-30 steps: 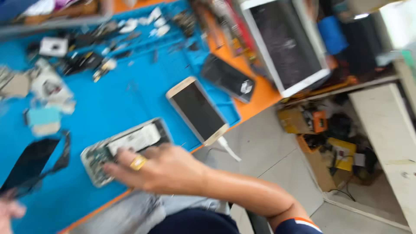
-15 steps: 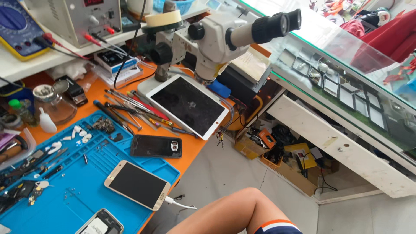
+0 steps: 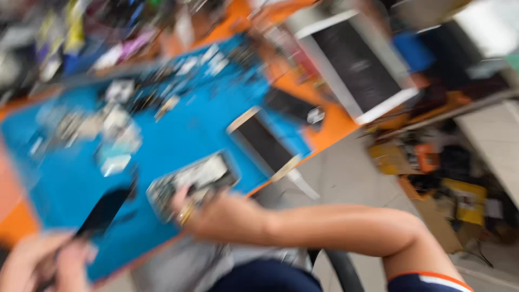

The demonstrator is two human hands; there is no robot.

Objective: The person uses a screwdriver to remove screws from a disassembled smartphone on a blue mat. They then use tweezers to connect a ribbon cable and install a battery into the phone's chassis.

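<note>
Pretty blurry, but your right hand (image 3: 216, 216) grips the opened phone (image 3: 189, 181) on the blue mat (image 3: 178, 135); your left hand (image 3: 40, 265) pinches a black screen (image 3: 105, 211).

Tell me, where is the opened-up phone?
In the head view, the opened phone lies near the front edge of the blue mat, under the right hand, with a gold-edged phone just to its right.

I wore a gold ring (image 3: 185, 214) on my right hand (image 3: 216, 216), a navy sleeve (image 3: 427, 282) with an orange-and-white cuff, and grey clothing.
</note>
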